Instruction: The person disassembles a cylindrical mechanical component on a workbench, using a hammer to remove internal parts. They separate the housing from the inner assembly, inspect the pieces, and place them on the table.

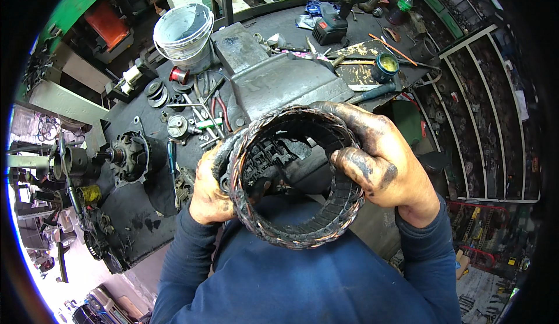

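Between my two hands I hold a blackened alternator stator (296,238), a ring with twisted copper windings around its rim, lifted above my lap. My left hand (212,187) is closed on its left side, with most of the fingers hidden behind it. On the right side, my right hand (384,155) grips the ring with the thumb bent into its inner edge and the fingers over the outside. Both hands are smeared with black grease. Through the ring's opening, dark metal parts and my blue clothing show.
A steel anvil-like block (285,85) stands beyond the stator. On the bench to the left are an alternator housing (131,158), a white bucket (185,32), pliers (220,111) and a blue screwdriver (172,159). A cordless impact driver (338,18) and a small tin (385,66) are farther right, near shelves (489,114).
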`<control>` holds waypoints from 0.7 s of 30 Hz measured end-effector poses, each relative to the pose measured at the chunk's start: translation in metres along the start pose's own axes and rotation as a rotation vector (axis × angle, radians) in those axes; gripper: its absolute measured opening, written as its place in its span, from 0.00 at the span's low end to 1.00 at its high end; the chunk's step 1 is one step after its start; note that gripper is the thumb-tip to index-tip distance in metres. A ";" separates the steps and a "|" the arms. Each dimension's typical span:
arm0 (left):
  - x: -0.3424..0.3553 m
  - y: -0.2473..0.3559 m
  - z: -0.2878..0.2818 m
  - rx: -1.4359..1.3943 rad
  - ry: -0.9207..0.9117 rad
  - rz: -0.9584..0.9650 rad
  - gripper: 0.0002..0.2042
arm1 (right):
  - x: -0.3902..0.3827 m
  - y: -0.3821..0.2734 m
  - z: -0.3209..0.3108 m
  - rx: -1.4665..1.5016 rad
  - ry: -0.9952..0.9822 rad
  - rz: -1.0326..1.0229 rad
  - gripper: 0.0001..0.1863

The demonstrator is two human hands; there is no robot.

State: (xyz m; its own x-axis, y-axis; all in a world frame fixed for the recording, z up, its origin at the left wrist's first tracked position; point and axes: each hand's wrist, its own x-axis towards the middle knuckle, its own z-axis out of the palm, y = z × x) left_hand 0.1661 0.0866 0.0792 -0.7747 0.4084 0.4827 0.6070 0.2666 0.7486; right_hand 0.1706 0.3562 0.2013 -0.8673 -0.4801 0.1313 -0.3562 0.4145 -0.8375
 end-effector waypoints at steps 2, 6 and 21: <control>0.000 0.000 0.000 -0.028 0.005 -0.018 0.33 | 0.000 0.000 -0.002 0.039 -0.008 0.038 0.31; -0.001 -0.001 -0.001 -0.068 0.002 -0.053 0.33 | 0.005 0.003 -0.006 0.006 -0.030 -0.003 0.31; 0.000 0.017 0.000 -0.449 -0.004 -0.285 0.33 | 0.016 0.017 -0.019 0.092 -0.166 -0.010 0.33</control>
State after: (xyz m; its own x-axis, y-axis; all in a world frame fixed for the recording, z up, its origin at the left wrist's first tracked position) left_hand 0.1766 0.0915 0.0921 -0.8968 0.3776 0.2306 0.2361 -0.0325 0.9712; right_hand 0.1441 0.3702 0.1995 -0.7919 -0.6079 0.0573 -0.3251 0.3403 -0.8823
